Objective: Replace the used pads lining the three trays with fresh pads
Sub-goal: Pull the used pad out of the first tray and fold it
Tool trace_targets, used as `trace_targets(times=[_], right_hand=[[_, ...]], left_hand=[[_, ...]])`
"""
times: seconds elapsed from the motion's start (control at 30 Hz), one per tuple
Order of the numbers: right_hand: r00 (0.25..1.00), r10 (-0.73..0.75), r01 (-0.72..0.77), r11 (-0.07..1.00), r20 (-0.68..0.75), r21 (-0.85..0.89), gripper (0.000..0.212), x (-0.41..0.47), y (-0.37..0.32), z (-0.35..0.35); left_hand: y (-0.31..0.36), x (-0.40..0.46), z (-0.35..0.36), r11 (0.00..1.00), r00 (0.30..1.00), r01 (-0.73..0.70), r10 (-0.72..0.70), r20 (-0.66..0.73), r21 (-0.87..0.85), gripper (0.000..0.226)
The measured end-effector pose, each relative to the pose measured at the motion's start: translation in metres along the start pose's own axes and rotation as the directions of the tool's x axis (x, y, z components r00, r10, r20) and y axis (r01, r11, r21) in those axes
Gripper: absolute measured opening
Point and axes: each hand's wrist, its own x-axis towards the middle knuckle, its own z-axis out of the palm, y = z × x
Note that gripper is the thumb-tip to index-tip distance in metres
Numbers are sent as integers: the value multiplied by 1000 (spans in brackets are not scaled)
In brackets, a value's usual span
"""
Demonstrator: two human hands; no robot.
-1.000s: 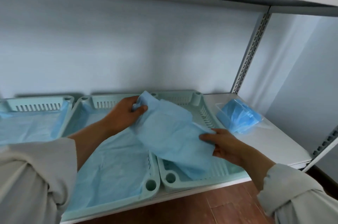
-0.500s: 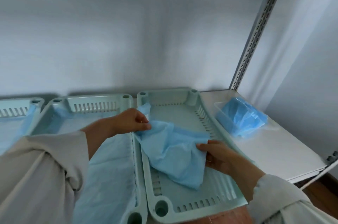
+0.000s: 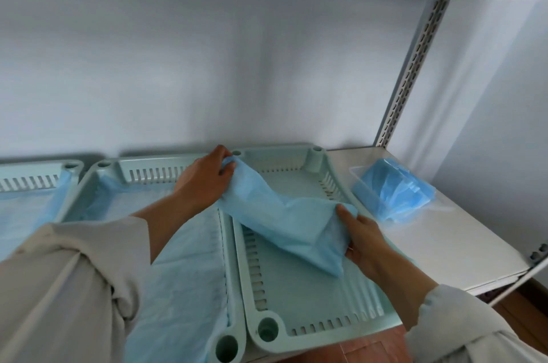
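Note:
Three pale green slotted trays stand side by side on a white shelf. The right tray (image 3: 308,294) has a bare bottom. A folded light blue pad (image 3: 281,217) hangs stretched over it. My left hand (image 3: 204,181) pinches the pad's far corner at the tray's back left. My right hand (image 3: 361,238) grips its near end over the tray's right side. The middle tray (image 3: 154,170) is lined with a blue pad (image 3: 184,267). The left tray (image 3: 35,173) also holds a blue pad, partly out of frame.
A clear plastic bag of folded blue pads (image 3: 391,193) lies on the white shelf (image 3: 444,244) right of the trays. A perforated metal upright (image 3: 412,66) rises at the back right. Another shelf board hangs overhead. Wooden floor shows below the shelf's front edge.
Both hands have carried the pad further back and spread it: my left hand reached the right tray's back left corner, and my right hand moved toward the tray's right side. The view shifted right.

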Motion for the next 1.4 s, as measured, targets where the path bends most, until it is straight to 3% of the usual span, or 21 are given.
trace_targets(times=[0.1, 0.17, 0.27, 0.33, 0.43, 0.5, 0.6, 0.67, 0.73, 0.8, 0.83, 0.9, 1.0, 1.07, 1.13, 1.2, 1.27, 1.33, 1.4], right_hand=[[988, 139, -114, 944, 62, -308, 24, -8, 6, -8], [993, 120, -109, 899, -1, -425, 21, -9, 10, -10], [992, 4, -43, 949, -127, -311, 15, -9, 2, -12], [992, 86, -103, 972, -89, -212, 23, -10, -4, -17], [955, 297, -250, 840, 22, -481, 28, -25, -6, -26], [972, 232, -215, 818, -37, -534, 17, -27, -9, -27], [983, 111, -155, 926, -143, -344, 17, -26, -18, -26], [979, 132, -183, 899, -153, -399, 28, -27, -18, -31], [967, 233, -250, 797, -101, -550, 37, -36, -13, -35], [952, 293, -279, 731, -83, -622, 36, -41, -8, -37], [952, 295, -281, 730, -84, -623, 37, -41, -7, -37], [955, 279, -286, 767, -102, -574, 36, -43, -6, -34], [950, 291, -303, 782, -112, -545, 32, -43, -7, -31], [943, 318, -309, 728, -98, -612, 24, -43, -8, -30], [940, 331, -300, 670, -88, -679, 16, -46, -11, -30], [941, 335, -256, 625, -42, -737, 17, -46, -14, -30], [927, 376, -219, 554, 6, -803, 31, -47, -15, -30], [913, 408, -157, 380, 13, -912, 42, -46, -8, -29], [938, 346, -66, 205, 10, -977, 37, -47, -6, -24]], left_hand=[[-10, -8, -3, 998, 961, 64, -58, 272, -14, 36], [-14, -15, -3, 998, 932, 59, -62, 358, 22, 42], [-16, -21, -3, 992, 931, 125, -118, 344, 3, 47], [-16, -23, -4, 986, 928, 169, -160, 336, 3, 52], [-13, -25, -6, 975, 927, 217, -219, 304, 40, 54], [-10, -25, -9, 967, 929, 252, -254, 268, 40, 53], [-5, -27, -16, 946, 911, 311, -324, 256, 90, 56], [-2, -33, -18, 916, 851, 393, -395, 346, 81, 62], [-4, -41, -17, 867, 770, 498, -453, 450, 22, 66], [-6, -48, -14, 866, 778, 500, -456, 432, 13, 48], [-8, -50, -13, 875, 791, 483, -457, 407, 44, 38], [-8, -56, -12, 866, 770, 490, -482, 418, 97, 44], [-9, -62, -10, 761, 629, 648, -528, 571, -10, 53], [-7, -64, -12, 657, 538, 748, -519, 665, -92, 50], [-7, -65, -10, 611, 508, 779, -482, 714, -141, 43], [-3, -66, -10, 620, 536, 763, -448, 716, -184, 35], [-1, -66, -8, 647, 592, 728, -428, 683, -225, 30], [0, -66, -8, 664, 613, 710, -418, 670, -236, 30], [1, -67, -8, 683, 629, 692, -411, 660, -234, 29]])
